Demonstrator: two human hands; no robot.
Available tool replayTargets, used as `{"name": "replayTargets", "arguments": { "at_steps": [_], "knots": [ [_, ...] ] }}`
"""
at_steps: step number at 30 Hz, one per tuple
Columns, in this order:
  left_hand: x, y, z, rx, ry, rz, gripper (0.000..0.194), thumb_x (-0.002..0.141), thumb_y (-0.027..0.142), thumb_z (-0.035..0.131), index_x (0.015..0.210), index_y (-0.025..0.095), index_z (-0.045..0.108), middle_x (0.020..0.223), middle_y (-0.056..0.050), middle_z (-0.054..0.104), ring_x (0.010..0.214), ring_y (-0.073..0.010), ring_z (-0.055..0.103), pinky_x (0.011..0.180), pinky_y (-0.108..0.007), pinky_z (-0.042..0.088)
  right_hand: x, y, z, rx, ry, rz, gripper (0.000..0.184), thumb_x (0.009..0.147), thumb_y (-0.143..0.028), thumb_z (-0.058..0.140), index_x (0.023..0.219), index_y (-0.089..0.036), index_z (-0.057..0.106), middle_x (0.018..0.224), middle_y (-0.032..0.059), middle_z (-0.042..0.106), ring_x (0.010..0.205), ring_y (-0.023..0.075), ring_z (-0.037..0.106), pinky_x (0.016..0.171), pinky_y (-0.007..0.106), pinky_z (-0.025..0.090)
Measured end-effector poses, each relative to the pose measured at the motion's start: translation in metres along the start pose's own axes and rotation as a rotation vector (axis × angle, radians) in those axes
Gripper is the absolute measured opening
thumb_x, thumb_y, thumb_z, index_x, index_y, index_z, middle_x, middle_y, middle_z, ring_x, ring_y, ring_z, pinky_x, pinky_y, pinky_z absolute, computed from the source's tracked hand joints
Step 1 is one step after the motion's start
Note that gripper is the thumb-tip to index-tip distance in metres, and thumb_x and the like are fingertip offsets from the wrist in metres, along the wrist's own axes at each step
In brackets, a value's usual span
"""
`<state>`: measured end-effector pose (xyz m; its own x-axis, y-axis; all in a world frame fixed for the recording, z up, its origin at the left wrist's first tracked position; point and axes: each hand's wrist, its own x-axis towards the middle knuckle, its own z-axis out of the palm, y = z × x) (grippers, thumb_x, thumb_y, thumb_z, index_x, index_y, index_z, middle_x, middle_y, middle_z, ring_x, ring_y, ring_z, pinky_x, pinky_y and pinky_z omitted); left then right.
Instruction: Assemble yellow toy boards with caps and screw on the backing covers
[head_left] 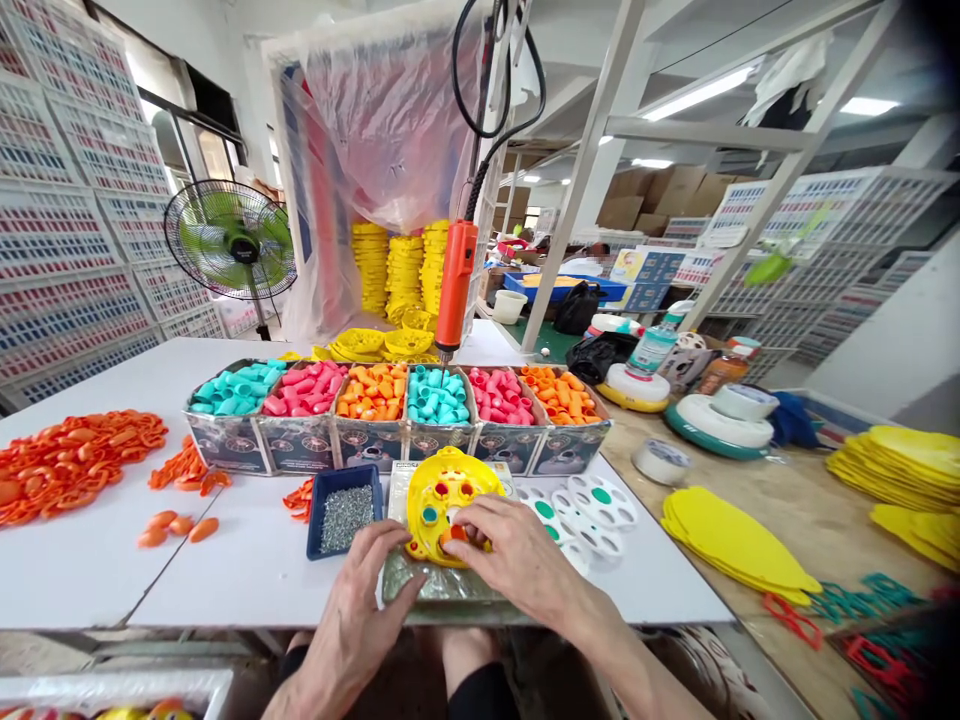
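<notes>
A round yellow plastic toy part (442, 490) with coloured pegs set in its holes lies on a grey pad (439, 585) at the table's near edge. My right hand (517, 555) has its fingers pinched on an orange peg (454, 535) at the part's lower rim. My left hand (364, 590) rests beside the part's left side, fingers curled against the pad and the part's edge. Just left of it stands a blue tray of small screws (343, 510).
A row of boxes with teal, pink and orange pegs (390, 400) stands behind the part. An orange electric screwdriver (455, 290) hangs above them. White discs (589, 510) lie to the right, orange pieces (67, 460) to the left, yellow sheets (720, 545) on the wooden bench.
</notes>
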<state>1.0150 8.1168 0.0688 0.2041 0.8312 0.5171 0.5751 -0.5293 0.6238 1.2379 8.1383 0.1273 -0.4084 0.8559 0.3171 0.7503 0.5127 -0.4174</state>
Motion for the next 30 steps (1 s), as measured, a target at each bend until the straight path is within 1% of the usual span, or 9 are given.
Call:
{"name": "replayTargets", "arguments": {
  "at_steps": [4, 7, 10, 14, 17, 21, 26, 28, 30],
  "knots": [
    [0.000, 0.000, 0.001, -0.001, -0.009, -0.012, 0.026, 0.086, 0.020, 0.067, 0.112, 0.022, 0.066, 0.118, -0.012, 0.068, 0.112, -0.0278, 0.067, 0.097, -0.046, 0.058, 0.006, -0.003, 0.001, -0.086, -0.085, -0.014, 0.023, 0.087, -0.041, 0.073, 0.095, -0.020, 0.075, 0.092, 0.0082, 0.075, 0.094, 0.0293, 0.068, 0.081, 0.038, 0.051],
    [0.000, -0.001, 0.000, -0.009, -0.019, -0.020, 0.026, 0.086, 0.019, 0.066, 0.112, 0.023, 0.066, 0.118, -0.012, 0.068, 0.112, -0.0277, 0.067, 0.098, -0.046, 0.058, 0.007, -0.001, -0.002, -0.038, -0.127, -0.034, 0.016, 0.090, -0.032, 0.071, 0.103, -0.026, 0.075, 0.096, 0.0041, 0.077, 0.095, 0.0258, 0.069, 0.084, 0.035, 0.049],
    [0.000, -0.001, 0.001, -0.012, -0.021, -0.030, 0.027, 0.086, 0.018, 0.065, 0.112, 0.023, 0.066, 0.118, -0.012, 0.068, 0.113, -0.0276, 0.067, 0.099, -0.046, 0.057, 0.007, 0.000, -0.004, -0.028, -0.170, -0.044, 0.014, 0.092, -0.023, 0.065, 0.100, -0.027, 0.076, 0.095, 0.0020, 0.077, 0.093, 0.0229, 0.069, 0.081, 0.032, 0.047],
    [-0.001, 0.002, -0.001, -0.018, -0.035, -0.036, 0.031, 0.087, 0.017, 0.064, 0.116, 0.023, 0.063, 0.120, -0.011, 0.068, 0.115, -0.0266, 0.066, 0.100, -0.044, 0.057, 0.008, -0.001, -0.005, -0.027, -0.135, -0.023, 0.011, 0.089, -0.025, 0.069, 0.097, -0.027, 0.077, 0.090, 0.0024, 0.075, 0.087, 0.0234, 0.068, 0.077, 0.032, 0.048],
    [0.002, 0.002, -0.012, 0.000, -0.026, -0.016, 0.030, 0.088, 0.016, 0.062, 0.117, 0.024, 0.063, 0.120, -0.011, 0.068, 0.114, -0.0255, 0.066, 0.098, -0.040, 0.057, 0.018, -0.005, -0.008, 0.017, -0.062, -0.031, 0.015, 0.090, -0.028, 0.069, 0.102, -0.025, 0.076, 0.094, 0.0036, 0.076, 0.087, 0.0232, 0.069, 0.079, 0.033, 0.049],
    [0.023, -0.012, -0.046, 0.109, 0.079, 0.028, 0.017, 0.092, 0.020, 0.058, 0.108, 0.022, 0.064, 0.114, -0.011, 0.070, 0.108, -0.0240, 0.068, 0.094, -0.037, 0.058, 0.060, -0.019, -0.011, 0.083, 0.022, -0.115, 0.015, 0.093, -0.024, 0.063, 0.100, -0.023, 0.076, 0.092, 0.0038, 0.076, 0.081, 0.0204, 0.070, 0.075, 0.031, 0.050],
    [0.063, -0.054, -0.110, 0.366, 0.230, 0.036, 0.018, 0.095, 0.026, 0.052, 0.107, 0.021, 0.065, 0.108, -0.009, 0.072, 0.102, -0.0235, 0.069, 0.088, -0.037, 0.059, 0.148, -0.039, 0.002, 0.109, 0.037, -0.156, 0.019, 0.090, -0.020, 0.064, 0.105, -0.021, 0.075, 0.089, 0.0036, 0.077, 0.079, 0.0188, 0.070, 0.072, 0.029, 0.050],
    [0.077, -0.073, -0.135, 0.429, 0.269, 0.023, 0.018, 0.095, 0.027, 0.052, 0.105, 0.020, 0.065, 0.106, -0.009, 0.072, 0.099, -0.0246, 0.069, 0.086, -0.038, 0.058, 0.183, -0.046, 0.013, 0.089, 0.023, -0.190, 0.022, 0.090, -0.017, 0.061, 0.108, -0.020, 0.075, 0.092, 0.0041, 0.077, 0.083, 0.0191, 0.070, 0.077, 0.030, 0.051],
    [0.088, -0.088, -0.157, 0.470, 0.284, 0.013, 0.018, 0.095, 0.029, 0.051, 0.104, 0.021, 0.065, 0.106, -0.009, 0.072, 0.101, -0.0258, 0.068, 0.088, -0.039, 0.057, 0.213, -0.053, 0.024, 0.065, 0.013, -0.225, 0.028, 0.090, -0.014, 0.058, 0.113, -0.020, 0.074, 0.102, 0.0060, 0.077, 0.095, 0.0209, 0.070, 0.086, 0.031, 0.051]
  ]
}}
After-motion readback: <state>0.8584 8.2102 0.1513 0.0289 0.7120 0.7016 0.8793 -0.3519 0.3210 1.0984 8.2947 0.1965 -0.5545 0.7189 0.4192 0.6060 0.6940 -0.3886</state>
